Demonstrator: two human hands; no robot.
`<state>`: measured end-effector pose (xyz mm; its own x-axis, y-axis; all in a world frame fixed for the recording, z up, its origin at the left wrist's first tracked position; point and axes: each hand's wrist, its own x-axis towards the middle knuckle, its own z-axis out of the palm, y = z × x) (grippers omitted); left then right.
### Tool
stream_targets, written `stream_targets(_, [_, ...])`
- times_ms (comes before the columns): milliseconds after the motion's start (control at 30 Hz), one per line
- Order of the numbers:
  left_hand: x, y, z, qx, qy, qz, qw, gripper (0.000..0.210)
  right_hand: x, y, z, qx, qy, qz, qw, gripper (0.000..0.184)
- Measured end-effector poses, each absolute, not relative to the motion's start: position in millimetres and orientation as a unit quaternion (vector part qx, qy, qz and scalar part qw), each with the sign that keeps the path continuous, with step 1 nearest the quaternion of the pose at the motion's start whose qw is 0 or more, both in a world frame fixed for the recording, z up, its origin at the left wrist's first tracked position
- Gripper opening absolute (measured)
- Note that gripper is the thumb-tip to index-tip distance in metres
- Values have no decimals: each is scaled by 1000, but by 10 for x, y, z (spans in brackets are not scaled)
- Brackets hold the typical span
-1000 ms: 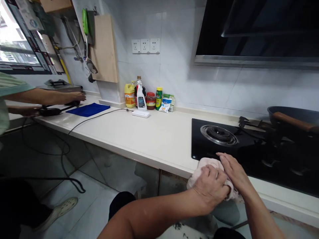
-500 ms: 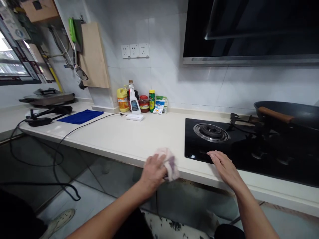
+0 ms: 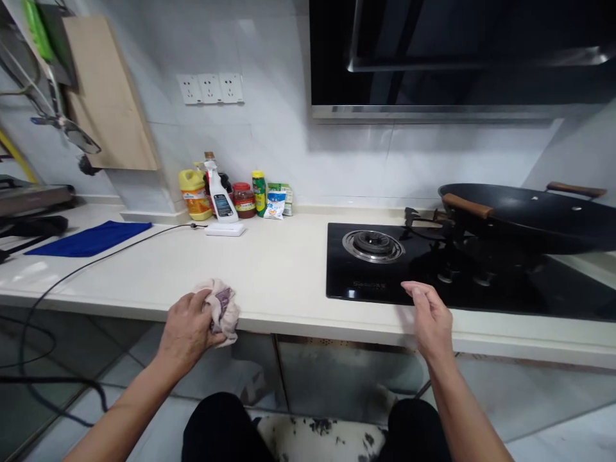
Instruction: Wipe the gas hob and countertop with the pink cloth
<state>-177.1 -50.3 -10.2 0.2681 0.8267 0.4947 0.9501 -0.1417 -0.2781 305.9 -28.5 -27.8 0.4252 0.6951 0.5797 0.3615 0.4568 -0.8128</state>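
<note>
My left hand [image 3: 187, 330] is closed on a crumpled pinkish-white cloth [image 3: 222, 311] with a purple patch. It presses the cloth against the front edge of the white countertop [image 3: 279, 276], and part of the cloth hangs over that edge. My right hand [image 3: 433, 317] is by the counter's front edge, just in front of the black gas stove [image 3: 366, 285]. Its fingers are loosely bent with nothing visible in them. Whether this hand touches the counter or the stove I cannot tell.
A black wok [image 3: 524, 215] with wooden handles sits on the stove's right side. Against the wall stand a spray bottle [image 3: 221, 199], a yellow jug [image 3: 195, 196], a red-lidded jar [image 3: 244, 200] and packets. A white box [image 3: 225, 229] with a black cable and a blue cloth [image 3: 91, 239] lie left.
My left hand has slid the cloth leftward along the counter edge. My right hand has lifted from lying flat, its fingers now more bent. The view has turned to the right.
</note>
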Motion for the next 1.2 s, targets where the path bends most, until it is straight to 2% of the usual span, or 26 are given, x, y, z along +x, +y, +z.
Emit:
stream_targets(133, [-1233,-525,-36,-773,-561,-77,285,37,3123,-597,-312,-532,-491,86,684,37])
stream_targets(333, [-185,-559,-107,-819,-496,-124,260,38,3115,-1005,-314,-534,-549,32,642,31])
stream_targets(533, [916,-531,-199,-864,-385,-171,275,18,3095,-1295,-492,-520,-594,19,613,23])
stream_targets(633, [1433,-528,-183,-876,-364,-181,261,17,3030,-1410,-554,-497,-607,14,619,18])
stream_targets(700, [1727,-520,-182,-884,-357,-180,242,19,2979,-1442,-562,-485,-626,1,611,25])
stream_targets(900, [2041,-465,-199,-905,-345,-180,171,28,2928,-1298,-641,-477,-706,-45,520,63])
stream_targets(1100, [1359,-499,-68,-949,-214,-230,12,74,2976,-1056,-873,-473,-723,-79,496,87])
stream_targets(1200, [950,-544,22,-953,-185,-233,-58,79,2920,-976,-878,-483,-738,-119,456,87])
